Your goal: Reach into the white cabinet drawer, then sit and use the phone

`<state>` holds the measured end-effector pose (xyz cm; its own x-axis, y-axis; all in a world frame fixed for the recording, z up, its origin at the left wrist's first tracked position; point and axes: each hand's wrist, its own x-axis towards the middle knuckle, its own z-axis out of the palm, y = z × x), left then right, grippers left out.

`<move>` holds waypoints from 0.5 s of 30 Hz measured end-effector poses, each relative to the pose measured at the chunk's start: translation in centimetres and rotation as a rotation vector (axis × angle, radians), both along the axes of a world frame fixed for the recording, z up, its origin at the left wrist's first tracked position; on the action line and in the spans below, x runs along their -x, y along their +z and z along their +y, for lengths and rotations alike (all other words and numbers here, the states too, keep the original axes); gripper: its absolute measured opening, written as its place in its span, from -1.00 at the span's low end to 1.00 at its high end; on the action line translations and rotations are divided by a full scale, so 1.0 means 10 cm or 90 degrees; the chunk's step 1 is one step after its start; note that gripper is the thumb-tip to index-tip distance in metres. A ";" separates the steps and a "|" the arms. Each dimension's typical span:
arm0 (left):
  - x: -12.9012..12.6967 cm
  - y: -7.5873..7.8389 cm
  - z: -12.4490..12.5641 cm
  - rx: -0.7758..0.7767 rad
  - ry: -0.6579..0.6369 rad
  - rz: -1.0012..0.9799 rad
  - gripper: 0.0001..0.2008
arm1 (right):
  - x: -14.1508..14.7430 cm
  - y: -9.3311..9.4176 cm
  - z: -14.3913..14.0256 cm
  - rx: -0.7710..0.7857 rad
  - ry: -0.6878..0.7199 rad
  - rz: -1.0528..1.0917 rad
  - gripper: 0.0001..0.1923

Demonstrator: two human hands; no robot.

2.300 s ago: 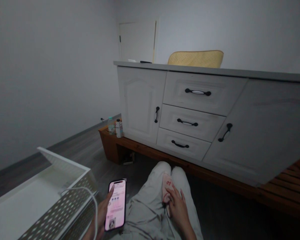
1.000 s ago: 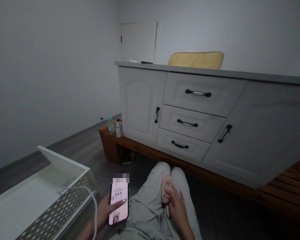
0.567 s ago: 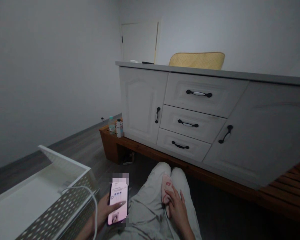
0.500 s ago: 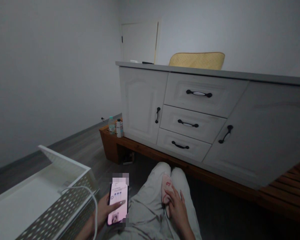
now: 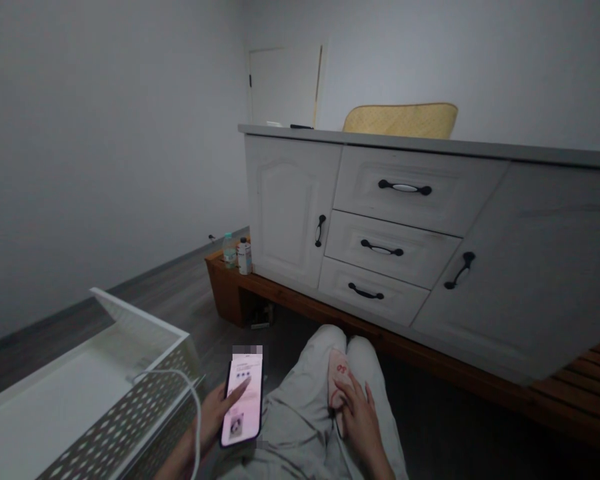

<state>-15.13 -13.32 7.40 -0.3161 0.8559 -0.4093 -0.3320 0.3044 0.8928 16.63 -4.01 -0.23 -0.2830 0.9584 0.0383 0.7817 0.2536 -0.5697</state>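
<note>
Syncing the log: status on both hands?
Left hand holds lit phone, thumb on screen. Right hand rests on pink pouch in lap. White cable by left wrist.

Single head-worn view, from a low seated height, facing forward and slightly down: lap and both hands close at the bottom edge, white cabinet (image 5: pixel 380 227) near ahead, far wall door (image 5: pixel 285 87) beyond.

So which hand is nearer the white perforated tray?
Left. The left hand holds the phone right beside the tray, near its perforated side. The right hand rests on a pink item on the lap, farther from the tray.
</note>
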 end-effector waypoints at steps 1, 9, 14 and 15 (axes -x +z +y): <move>0.00 0.02 0.00 0.007 0.003 -0.019 -0.40 | 0.00 -0.01 0.00 -0.002 0.003 -0.002 -0.43; -0.01 0.11 -0.01 0.017 0.020 -0.127 -0.29 | 0.01 -0.01 0.00 -0.004 -0.005 0.005 -0.45; -0.03 0.23 -0.04 0.018 0.022 -0.105 -0.31 | 0.01 0.01 0.00 0.002 0.000 0.002 -0.46; -0.03 0.22 -0.04 0.022 0.021 -0.080 -0.32 | 0.02 0.01 0.00 0.001 -0.001 0.001 -0.46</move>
